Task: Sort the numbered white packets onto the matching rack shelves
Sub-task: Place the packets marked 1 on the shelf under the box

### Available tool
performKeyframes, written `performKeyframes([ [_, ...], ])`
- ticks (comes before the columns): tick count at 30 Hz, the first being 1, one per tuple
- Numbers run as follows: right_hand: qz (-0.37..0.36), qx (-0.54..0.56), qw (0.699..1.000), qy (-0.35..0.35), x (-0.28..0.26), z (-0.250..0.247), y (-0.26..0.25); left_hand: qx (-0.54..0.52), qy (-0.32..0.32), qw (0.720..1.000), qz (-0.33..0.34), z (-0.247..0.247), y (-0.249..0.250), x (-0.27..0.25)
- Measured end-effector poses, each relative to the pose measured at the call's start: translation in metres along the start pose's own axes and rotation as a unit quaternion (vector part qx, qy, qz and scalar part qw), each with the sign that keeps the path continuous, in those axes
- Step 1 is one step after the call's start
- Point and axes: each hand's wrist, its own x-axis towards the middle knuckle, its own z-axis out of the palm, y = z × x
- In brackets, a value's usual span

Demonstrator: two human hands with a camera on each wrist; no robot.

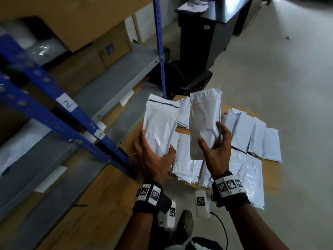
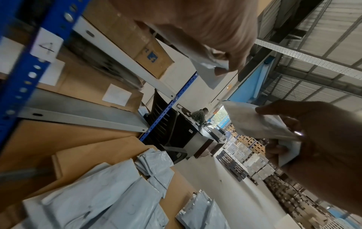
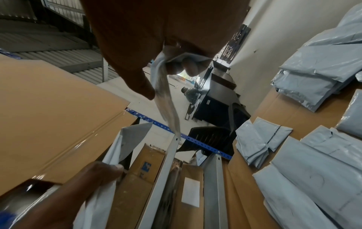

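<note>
My left hand (image 1: 156, 145) grips a white packet (image 1: 160, 123) by its lower end, flap upward. My right hand (image 1: 211, 134) holds a second, greyer white packet (image 1: 204, 121) upright beside it. Both are raised above several white packets (image 1: 252, 136) spread on a cardboard sheet (image 1: 225, 109) on the floor. The blue rack upright (image 1: 59, 105) at left carries paper labels "2" (image 1: 67, 103) and "1" (image 1: 100, 135); a "4" label (image 2: 46, 46) shows in the left wrist view. I cannot read any number on the held packets. The right wrist view shows the right-hand packet (image 3: 166, 100) edge-on.
Grey rack shelves (image 1: 126, 74) hold cardboard boxes (image 1: 111, 49) and plastic-wrapped bundles (image 1: 41, 47). A black chair (image 1: 189, 78) and black desk (image 1: 207, 24) stand beyond the rack's far upright (image 1: 160, 42). A person (image 2: 199, 114) sits at the desk. Bare concrete floor (image 1: 288, 78) lies right.
</note>
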Motion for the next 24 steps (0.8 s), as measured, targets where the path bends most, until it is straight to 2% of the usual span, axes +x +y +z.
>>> performKeyframes([
  [6,-0.006,-0.019,1.0,-0.019,-0.045,0.029,0.003,0.053,0.018,0.998,-0.013,-0.067,-0.042,-0.027],
  [12,0.023,-0.034,0.998,-0.039,-0.119,0.091,0.011,0.093,0.046,0.994,-0.019,-0.167,-0.112,-0.052],
  [15,0.04,-0.009,0.997,-0.066,-0.17,0.126,0.01,0.119,0.053,0.991,-0.031,-0.225,-0.16,-0.07],
  [19,0.033,-0.047,0.993,-0.106,-0.234,0.167,0.014,0.137,0.056,0.987,-0.064,-0.299,-0.216,-0.093],
  [24,0.029,-0.047,0.982,-0.182,-0.293,0.214,0.002,0.176,0.052,0.977,-0.11,-0.379,-0.262,-0.1],
])
